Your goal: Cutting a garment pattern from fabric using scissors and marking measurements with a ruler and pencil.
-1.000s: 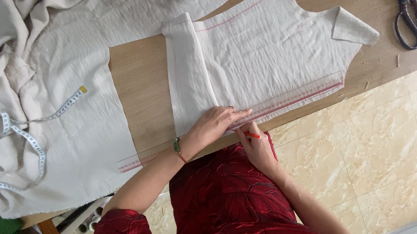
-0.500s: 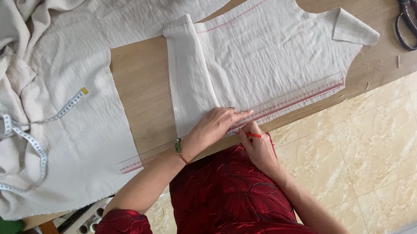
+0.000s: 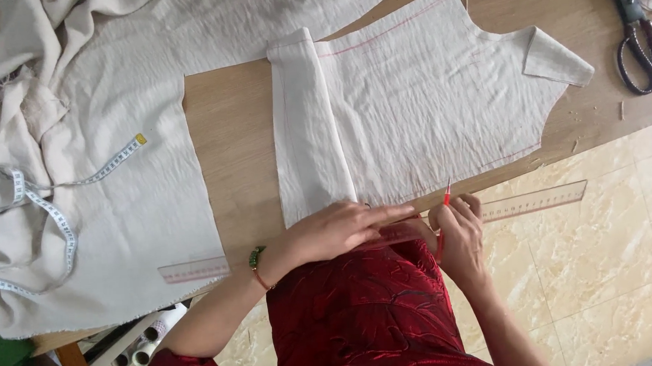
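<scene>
Since the earlier frames, both hands have slid toward 6 o'clock off the cut cloth piece [image 3: 419,102], and the clear ruler [image 3: 531,200] has dropped with them, so that its long right end now juts past the tabletop [image 3: 233,143] edge over the tiled floor [image 3: 610,263]. Left hand [image 3: 336,231] lies flat, fingers extended and pressed together, holding the ruler down at the near hem of the cloth piece. Right hand [image 3: 457,231], just beside it at 3 o'clock, pinches a red pencil [image 3: 444,217] between thumb and fingers, tip upward and touching the hem. A green bead bracelet [image 3: 256,258] circles the left wrist. Red marked lines run along the upper and lower edges of the cloth piece, whose left side is folded over into a band. At 9 o'clock a larger sheet of the same pale fabric [image 3: 90,145] drapes the tabletop, carrying a measuring tape [image 3: 48,207]; the ruler's far left end [image 3: 193,270] shows at its lower corner. Scissors [image 3: 637,36] rest at 2 o'clock, well apart from the hands. A red garment [image 3: 364,309] fills the foreground at 6 o'clock.
</scene>
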